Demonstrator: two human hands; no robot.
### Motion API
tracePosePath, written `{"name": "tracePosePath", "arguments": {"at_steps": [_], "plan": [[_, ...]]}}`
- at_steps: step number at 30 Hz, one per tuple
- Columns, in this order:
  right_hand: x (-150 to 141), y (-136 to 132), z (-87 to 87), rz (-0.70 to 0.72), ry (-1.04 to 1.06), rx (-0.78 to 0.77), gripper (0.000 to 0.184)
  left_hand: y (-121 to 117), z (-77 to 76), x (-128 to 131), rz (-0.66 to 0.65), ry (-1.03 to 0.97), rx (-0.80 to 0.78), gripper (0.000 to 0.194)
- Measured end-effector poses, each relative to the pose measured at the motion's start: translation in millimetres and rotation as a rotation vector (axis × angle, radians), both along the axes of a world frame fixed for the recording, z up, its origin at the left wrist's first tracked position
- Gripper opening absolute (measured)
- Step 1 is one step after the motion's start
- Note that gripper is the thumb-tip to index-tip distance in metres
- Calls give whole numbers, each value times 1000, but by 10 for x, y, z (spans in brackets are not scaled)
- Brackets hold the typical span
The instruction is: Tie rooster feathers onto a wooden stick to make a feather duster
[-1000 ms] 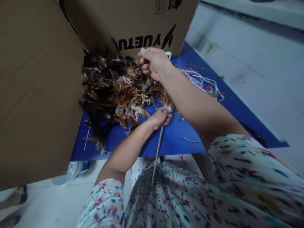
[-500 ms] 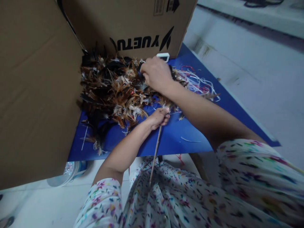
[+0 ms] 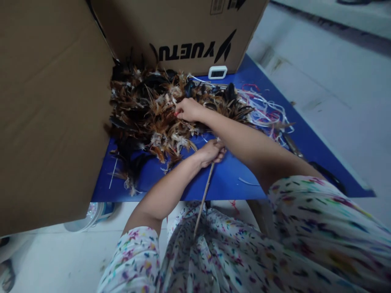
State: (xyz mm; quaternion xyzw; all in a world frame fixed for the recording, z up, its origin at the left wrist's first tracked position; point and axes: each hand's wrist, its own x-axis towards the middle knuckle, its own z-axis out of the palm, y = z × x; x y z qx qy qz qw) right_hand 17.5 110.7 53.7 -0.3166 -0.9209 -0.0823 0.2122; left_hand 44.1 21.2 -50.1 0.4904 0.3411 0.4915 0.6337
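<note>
My left hand (image 3: pixel 211 153) is closed round a thin wooden stick (image 3: pixel 204 199), whose lower end slants down to my lap. Its upper end is hidden behind my fingers and right forearm. Above and to the left, my right hand (image 3: pixel 190 110) reaches into a heap of brown and black feathers (image 3: pixel 152 106). Thumb and fingertips pinch together at a tuft there; exactly how much they hold is hard to see. White fluffy bases show on many of the feathers. More feathers (image 3: pixel 227 101) lie to the right, behind my right forearm.
A large cardboard box (image 3: pixel 195 24) backs the blue table (image 3: pixel 244 179), with a cardboard panel (image 3: pixel 55 122) at left. A small white digital device (image 3: pixel 217 73), tangled white and red strips (image 3: pixel 265 108) and a dark-handled tool (image 3: pixel 328 173) are around. Below stands a bucket (image 3: pixel 88 217).
My right hand has moved left and down to the middle of the feather heap. My left hand keeps its hold on the stick. The view has shifted slightly.
</note>
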Motion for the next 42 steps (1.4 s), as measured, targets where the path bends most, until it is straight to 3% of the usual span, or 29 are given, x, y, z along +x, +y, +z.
{"name": "tracePosePath", "arguments": {"at_steps": [6,9,17,28,35,42], "plan": [[64,6,183,185,444,-310,6,9,9,-2,5,4,-17,24],[115,-68,232,282,569,-443,2,14,6,-1,15,3,-20,26],[377,-325,333,348,623,-561,13,7,-8,-4,-1,-21,-16,26],[452,-337,229,324,748,-864,24,12,-5,-3,-3,0,-3,25],[400,-338,210,255,747,-885,28,3,3,-12,-4,-15,-15,27],[538,-263,326,148,483,-667,39,15,-7,-14,5,-8,-19,28]]}}
